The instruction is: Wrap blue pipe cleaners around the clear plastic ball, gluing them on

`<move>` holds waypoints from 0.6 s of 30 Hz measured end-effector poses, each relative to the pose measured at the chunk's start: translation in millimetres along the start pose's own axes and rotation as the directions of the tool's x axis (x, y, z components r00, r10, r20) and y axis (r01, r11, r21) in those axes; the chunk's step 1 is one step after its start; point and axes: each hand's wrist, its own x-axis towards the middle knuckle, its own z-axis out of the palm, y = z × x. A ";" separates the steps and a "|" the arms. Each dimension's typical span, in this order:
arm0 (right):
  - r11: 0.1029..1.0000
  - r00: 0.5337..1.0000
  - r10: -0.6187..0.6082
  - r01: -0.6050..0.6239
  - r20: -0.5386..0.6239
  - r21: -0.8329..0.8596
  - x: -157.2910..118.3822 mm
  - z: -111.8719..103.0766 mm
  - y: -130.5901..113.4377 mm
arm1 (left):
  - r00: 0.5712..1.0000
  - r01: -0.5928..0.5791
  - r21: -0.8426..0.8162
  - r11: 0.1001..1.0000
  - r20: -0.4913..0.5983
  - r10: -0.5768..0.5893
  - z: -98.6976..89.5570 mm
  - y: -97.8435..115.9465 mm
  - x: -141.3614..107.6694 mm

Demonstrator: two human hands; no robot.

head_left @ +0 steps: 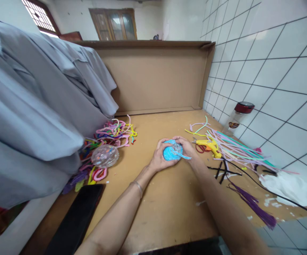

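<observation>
A round ball wrapped in blue fuzzy strands (pixel 171 152) is held between both hands over the middle of the table. My left hand (pixel 160 156) curves round its left side and underside. On the upper right, the fingers of my right hand (pixel 185 144) press against it. A clear patch shows near the ball's top right, and one loose blue end sticks out to the right, over my right hand. Right of that hand lies a yellow glue gun (pixel 209 146), with orange-handled scissors (pixel 201 148) partly beneath it.
Pastel stems (pixel 238 148), black crossed stems (pixel 224 170), a purple tassel (pixel 257 207), white wadding (pixel 289 187) and a red-lidded jar (pixel 235 118) are at right. At left are colourful stems (pixel 116 132), a clear ball (pixel 105 156), a black phone (pixel 76 219) and grey cloth (pixel 36 106).
</observation>
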 end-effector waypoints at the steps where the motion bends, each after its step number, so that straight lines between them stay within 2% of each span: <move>1: 1.000 1.000 -0.001 0.001 0.004 0.000 0.3 -0.3 0.1 | 1.000 -0.006 -0.001 1.000 0.001 0.006 -0.2 0.1 0.1; 18: 1.000 0.999 0.012 -0.011 0.053 -0.018 2.8 -5.6 1.7 | 0.999 0.030 0.018 0.999 0.034 -0.031 -2.5 0.7 1.6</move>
